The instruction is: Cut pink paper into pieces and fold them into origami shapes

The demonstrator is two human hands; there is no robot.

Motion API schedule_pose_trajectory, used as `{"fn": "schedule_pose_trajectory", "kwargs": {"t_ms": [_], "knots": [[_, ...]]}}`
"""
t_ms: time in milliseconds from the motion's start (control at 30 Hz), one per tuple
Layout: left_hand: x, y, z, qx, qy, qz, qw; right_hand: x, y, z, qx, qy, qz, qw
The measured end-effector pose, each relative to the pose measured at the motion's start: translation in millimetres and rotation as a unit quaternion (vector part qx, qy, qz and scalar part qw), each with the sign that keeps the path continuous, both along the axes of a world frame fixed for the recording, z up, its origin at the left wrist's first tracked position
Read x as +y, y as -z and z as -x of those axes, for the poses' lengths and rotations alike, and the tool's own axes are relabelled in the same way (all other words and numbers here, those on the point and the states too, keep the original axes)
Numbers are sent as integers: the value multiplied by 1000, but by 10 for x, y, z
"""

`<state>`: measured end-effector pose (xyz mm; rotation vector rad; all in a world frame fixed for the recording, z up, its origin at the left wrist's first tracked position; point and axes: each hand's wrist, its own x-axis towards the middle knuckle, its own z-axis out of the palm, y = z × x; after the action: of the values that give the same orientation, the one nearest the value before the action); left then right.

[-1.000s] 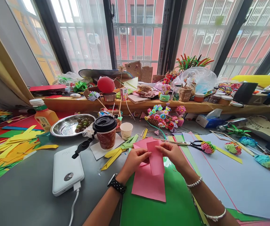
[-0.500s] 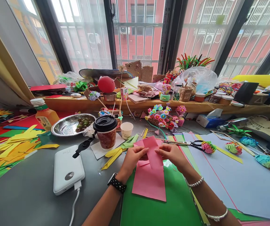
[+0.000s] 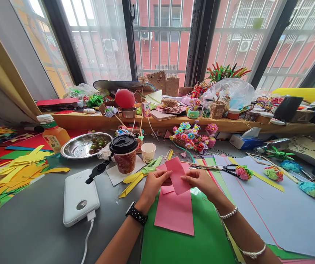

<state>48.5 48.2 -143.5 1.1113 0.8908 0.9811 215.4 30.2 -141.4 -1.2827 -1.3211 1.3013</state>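
A small pink paper piece [image 3: 177, 175] is held up off the table between both hands, tilted. My left hand [image 3: 154, 183] pinches its left edge and my right hand [image 3: 200, 180] pinches its right edge. Under the hands lies a larger pink sheet [image 3: 174, 214] on top of a green sheet [image 3: 190, 242]. A black watch is on my left wrist and bead bracelets are on my right wrist.
A white power bank [image 3: 80, 196] with a cable lies to the left. A lidded coffee cup [image 3: 124, 154], a small paper cup [image 3: 148, 151], scissors [image 3: 218, 168], a steel bowl of grapes [image 3: 84, 145], yellow paper strips [image 3: 11, 176] and paper flowers [image 3: 190, 135] surround the work area.
The small pink piece has been lifted and turned between both hands; it now stands higher and more tilted. The hands stayed in about the same place.
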Motion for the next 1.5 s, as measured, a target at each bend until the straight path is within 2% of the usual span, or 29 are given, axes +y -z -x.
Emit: {"fn": "schedule_pose_trajectory", "kwargs": {"t_ms": [267,400,500,633,767,867,967,1167,1333,1433,1500], "knots": [[8,6,5,28,-36,-15,999,36,79,8,-26,40,-28,998],[10,-1,3,50,-8,-7,999,56,101,-9,-4,45,-57,997],[26,1,19,74,7,-20,997,66,91,-49,-54,24,-81,995],[50,3,67,131,-5,-114,985,52,52,-97,-205,-36,-118,971],[37,7,94,261,30,-251,932,10,5,-93,-269,-86,-143,949],[14,23,80,290,71,-305,904,-22,-28,-62,-284,-100,-155,941],[7,41,66,293,93,-293,905,-44,-56,-29,-289,-112,-172,935],[38,19,105,293,89,-246,919,-35,-84,-59,-285,-130,-182,932],[50,-31,110,294,25,-250,922,12,-101,-189,-237,-85,-147,957],[50,-30,100,289,14,-242,926,34,-108,-251,-198,-72,-126,969],[54,-24,106,280,7,-232,932,54,-93,-288,-181,-33,-124,975]]}}
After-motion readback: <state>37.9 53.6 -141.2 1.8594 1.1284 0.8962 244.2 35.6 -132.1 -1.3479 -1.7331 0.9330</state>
